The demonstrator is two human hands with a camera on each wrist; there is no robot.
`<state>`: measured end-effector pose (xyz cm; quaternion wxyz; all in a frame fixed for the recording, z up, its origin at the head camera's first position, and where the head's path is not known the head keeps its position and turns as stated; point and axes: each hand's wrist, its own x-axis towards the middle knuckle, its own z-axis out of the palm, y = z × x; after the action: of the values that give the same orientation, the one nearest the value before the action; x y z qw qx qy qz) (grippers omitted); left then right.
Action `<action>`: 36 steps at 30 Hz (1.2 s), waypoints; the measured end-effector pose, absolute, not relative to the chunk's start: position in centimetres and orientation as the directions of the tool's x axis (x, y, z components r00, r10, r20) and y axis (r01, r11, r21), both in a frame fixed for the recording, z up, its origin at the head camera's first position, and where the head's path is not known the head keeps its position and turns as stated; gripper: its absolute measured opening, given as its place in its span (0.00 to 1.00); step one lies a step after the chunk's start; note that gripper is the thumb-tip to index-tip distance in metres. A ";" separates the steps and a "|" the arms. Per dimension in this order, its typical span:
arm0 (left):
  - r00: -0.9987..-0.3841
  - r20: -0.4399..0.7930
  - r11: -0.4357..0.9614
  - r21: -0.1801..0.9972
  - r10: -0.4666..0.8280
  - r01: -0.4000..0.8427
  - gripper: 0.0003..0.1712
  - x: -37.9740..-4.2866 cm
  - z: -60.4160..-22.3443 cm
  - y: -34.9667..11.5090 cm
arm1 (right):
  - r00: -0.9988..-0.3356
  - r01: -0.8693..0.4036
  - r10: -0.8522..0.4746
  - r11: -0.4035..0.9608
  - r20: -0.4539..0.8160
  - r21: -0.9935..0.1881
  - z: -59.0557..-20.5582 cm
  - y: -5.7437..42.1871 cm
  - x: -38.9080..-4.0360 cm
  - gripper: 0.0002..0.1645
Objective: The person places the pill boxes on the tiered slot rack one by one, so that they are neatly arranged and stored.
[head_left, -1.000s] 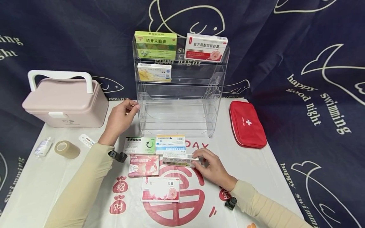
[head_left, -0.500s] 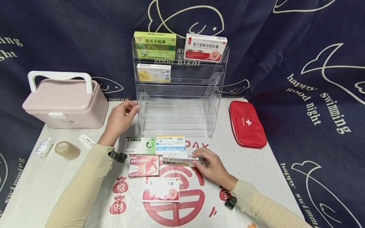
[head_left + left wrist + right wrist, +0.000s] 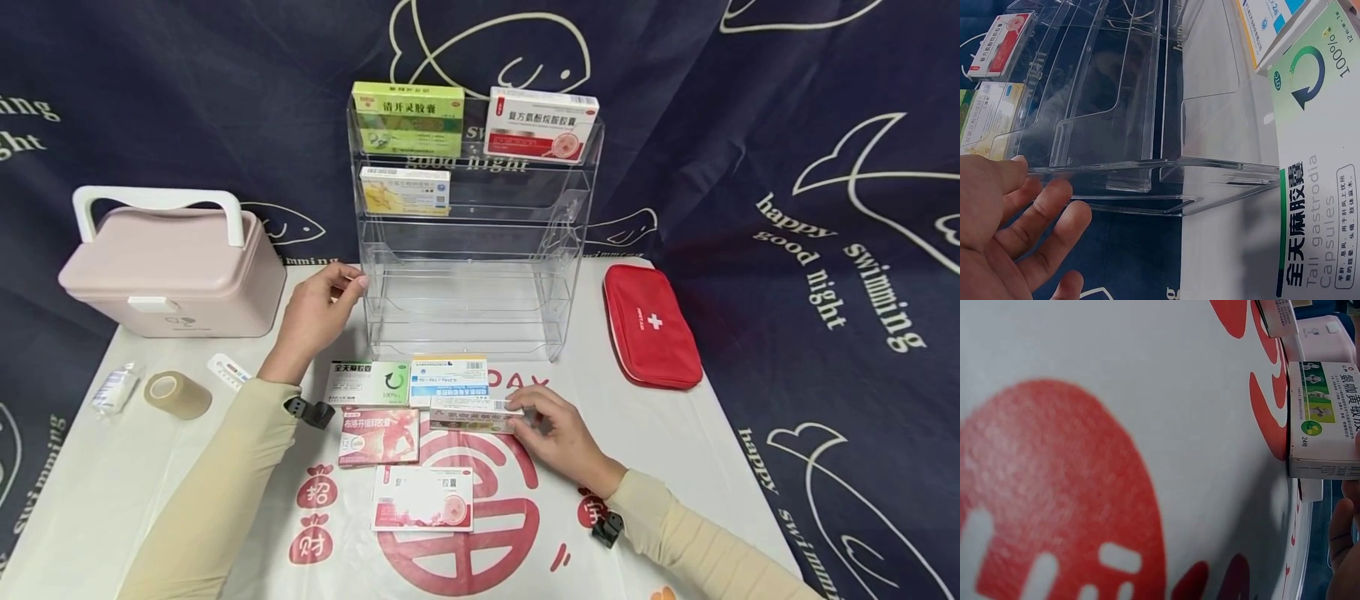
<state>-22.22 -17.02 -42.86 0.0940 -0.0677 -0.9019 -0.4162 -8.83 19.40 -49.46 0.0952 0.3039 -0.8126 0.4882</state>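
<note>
My left hand (image 3: 315,312) pinches the left edge of a clear acrylic display rack (image 3: 465,292); in the left wrist view thumb and fingers meet at its side panel. My right hand (image 3: 558,437) grips the right end of a white medicine box (image 3: 476,417), thumb near, fingers over the top. Its green-and-white printed face shows in the right wrist view. Just behind it lies a blue-and-white medicine box (image 3: 450,382), beside a green-and-white one (image 3: 367,383). A pink medicine box (image 3: 378,436) lies to the left, and a red-and-white one (image 3: 422,498) nearer the front.
On the rack stand a green box (image 3: 408,121), a red-and-white box (image 3: 542,125) and a yellow-and-white box (image 3: 405,192). A pink case (image 3: 168,271), a tan tape roll (image 3: 177,394) and a small wrapped packet (image 3: 115,389) are at left. A red first-aid pouch (image 3: 651,327) lies right.
The white medicine box has tilted and shifted slightly away from me in my right hand, so its lettering shows more plainly. My left hand stays at the rack.
</note>
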 end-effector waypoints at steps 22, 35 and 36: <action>-0.971 0.233 0.642 0.737 0.049 0.209 0.19 -22.2 -43.0 -17.1 | -0.858 -0.497 -0.318 0.316 0.404 -0.808 -43.6 19.7 -14.0 0.15; -0.973 0.228 0.646 0.737 0.043 0.201 0.19 -22.2 -43.1 -17.1 | -0.841 -0.541 -0.233 0.340 0.488 -0.769 -35.1 20.9 -22.7 0.15; -0.973 0.228 0.644 0.738 0.042 0.200 0.19 -22.2 -43.1 -17.1 | -0.840 -0.543 -0.228 0.334 0.492 -0.771 -34.5 21.0 -23.3 0.14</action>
<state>-22.18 -17.13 -43.10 0.0951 -0.0672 -0.9017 -0.4163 -23.35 20.96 -34.46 0.1496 0.2401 -0.8027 0.5250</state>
